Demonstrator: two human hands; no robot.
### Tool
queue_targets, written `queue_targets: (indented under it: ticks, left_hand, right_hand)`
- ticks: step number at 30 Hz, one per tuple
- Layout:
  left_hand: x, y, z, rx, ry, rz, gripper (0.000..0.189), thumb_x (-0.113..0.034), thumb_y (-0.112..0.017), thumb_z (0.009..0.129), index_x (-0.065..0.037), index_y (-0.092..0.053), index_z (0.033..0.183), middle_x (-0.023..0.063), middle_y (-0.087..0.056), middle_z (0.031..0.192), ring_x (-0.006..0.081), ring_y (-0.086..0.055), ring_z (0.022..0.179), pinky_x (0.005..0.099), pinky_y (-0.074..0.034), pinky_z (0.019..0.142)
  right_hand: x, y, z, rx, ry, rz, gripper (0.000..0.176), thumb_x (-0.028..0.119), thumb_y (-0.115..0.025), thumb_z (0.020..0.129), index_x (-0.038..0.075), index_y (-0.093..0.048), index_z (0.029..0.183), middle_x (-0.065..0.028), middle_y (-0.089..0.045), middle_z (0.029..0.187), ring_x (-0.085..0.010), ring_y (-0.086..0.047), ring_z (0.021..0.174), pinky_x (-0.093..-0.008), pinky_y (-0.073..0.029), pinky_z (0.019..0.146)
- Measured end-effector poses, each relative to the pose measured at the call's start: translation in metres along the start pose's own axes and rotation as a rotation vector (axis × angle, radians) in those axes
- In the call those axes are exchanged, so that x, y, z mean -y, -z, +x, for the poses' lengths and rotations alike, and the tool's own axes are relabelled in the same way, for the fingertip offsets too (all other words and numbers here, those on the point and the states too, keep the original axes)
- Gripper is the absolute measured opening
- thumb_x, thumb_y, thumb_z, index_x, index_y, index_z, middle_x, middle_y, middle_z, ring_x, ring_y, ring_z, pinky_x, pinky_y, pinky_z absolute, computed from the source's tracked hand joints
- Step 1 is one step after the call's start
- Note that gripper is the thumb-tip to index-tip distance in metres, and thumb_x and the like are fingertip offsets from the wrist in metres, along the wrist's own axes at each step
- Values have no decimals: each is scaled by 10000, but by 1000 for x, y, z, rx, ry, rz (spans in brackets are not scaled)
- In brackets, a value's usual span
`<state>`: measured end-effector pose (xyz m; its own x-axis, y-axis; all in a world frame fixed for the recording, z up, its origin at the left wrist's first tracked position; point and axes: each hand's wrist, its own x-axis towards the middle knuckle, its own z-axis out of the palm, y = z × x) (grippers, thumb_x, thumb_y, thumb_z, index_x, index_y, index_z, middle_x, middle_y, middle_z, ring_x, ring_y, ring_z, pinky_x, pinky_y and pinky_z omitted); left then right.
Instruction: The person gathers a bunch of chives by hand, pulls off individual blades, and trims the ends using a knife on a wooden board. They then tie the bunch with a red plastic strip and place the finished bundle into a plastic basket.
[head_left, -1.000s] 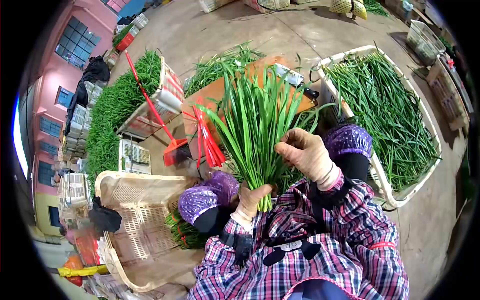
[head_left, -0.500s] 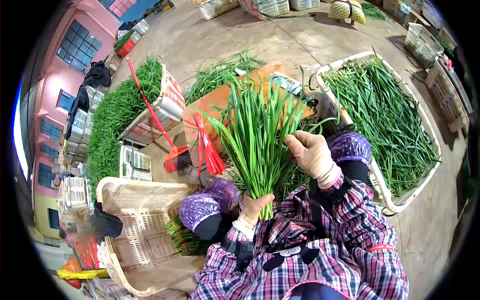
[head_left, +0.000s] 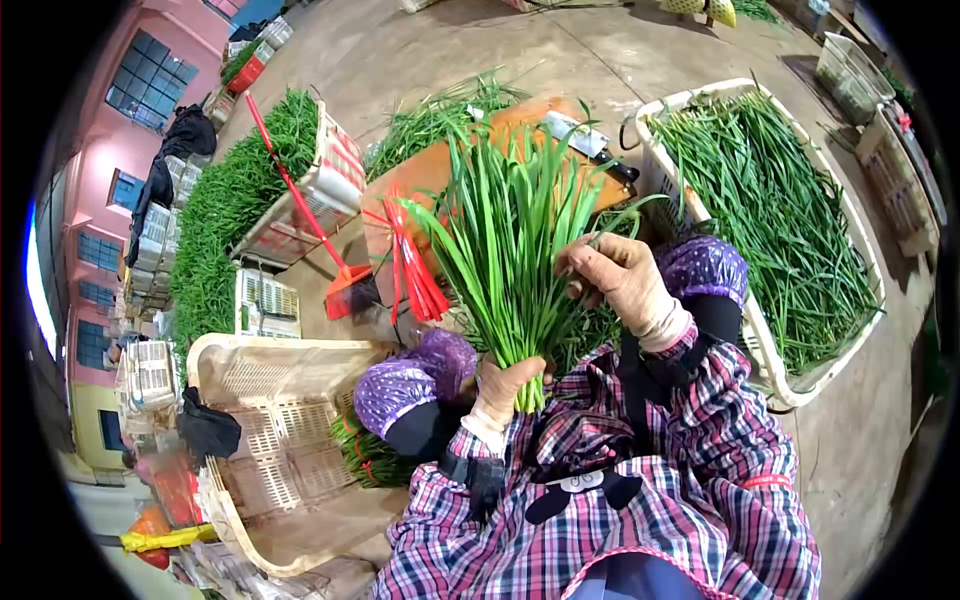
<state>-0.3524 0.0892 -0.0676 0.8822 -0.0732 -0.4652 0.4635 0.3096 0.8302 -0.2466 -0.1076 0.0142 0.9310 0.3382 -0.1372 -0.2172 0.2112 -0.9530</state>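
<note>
My left hand [head_left: 505, 392] is wrapped round the lower stems of a bunch of garlic chives [head_left: 500, 250], whose flat green leaves fan upward in front of me. My right hand [head_left: 625, 280] is at the bunch's right side, fingers curled in a pinch by the outer leaves. Whether a leaf is between those fingertips is hidden. Beyond the bunch, a cleaver [head_left: 575, 132] with a black handle lies on an orange board [head_left: 415, 175]. Red plastic strips [head_left: 418, 278] hang at the board's near left.
On the right, a white crate [head_left: 862, 362] is full of loose greens. A pale crate [head_left: 270, 345] at the left holds tied chives [head_left: 362, 450]. A red-handled dustpan [head_left: 350, 292] stands before another loaded crate [head_left: 330, 185]. More greens [head_left: 430, 135] lie behind the board.
My right hand has shifted slightly left and its fingers have curled further down by the leaves. The bunch stays in my left hand. The surroundings sit a little higher in view.
</note>
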Motion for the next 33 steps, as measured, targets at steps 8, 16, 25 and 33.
queue_targets:
  ticks: [8, 16, 25, 33]
  left_hand:
    - [2, 2, 0, -8, -19, 64, 388, -137, -694, 742, -31, -548, 1086, 65, -626, 838, 167, -619, 660, 283, -540, 586]
    - [-1, -1, 5, 54, -82, -64, 295, -115, -624, 754, -6, -574, 1024, 71, -625, 812, 177, -619, 639, 279, -519, 570]
    - [-6, -4, 2, 113, -55, -374, 289, -167, -614, 782, -44, -566, 1039, 48, -618, 887, 178, -613, 775, 304, -516, 694]
    - [7, 19, 8, 275, -74, -507, 474, -223, -655, 783, 10, -523, 1173, 86, -617, 1009, 176, -601, 838, 331, -527, 787]
  right_hand:
    - [-7, -8, 2, 173, -84, -2, 252, 285, -617, 876, 51, -634, 969, -5, -670, 860, -61, -608, 621, -170, -435, 481]
    - [-37, -22, -12, 337, -148, 96, 151, 93, -612, 882, 5, -603, 1005, -4, -618, 760, -81, -568, 629, -221, -489, 578]
    - [-61, -37, -17, 263, -184, 171, 199, 34, -554, 883, 19, -604, 1075, -38, -644, 801, -95, -609, 665, -242, -506, 549]
    - [-58, -29, -23, 253, -450, 471, 168, 56, -605, 871, -34, -582, 1011, -133, -668, 868, -209, -652, 713, -318, -560, 622]
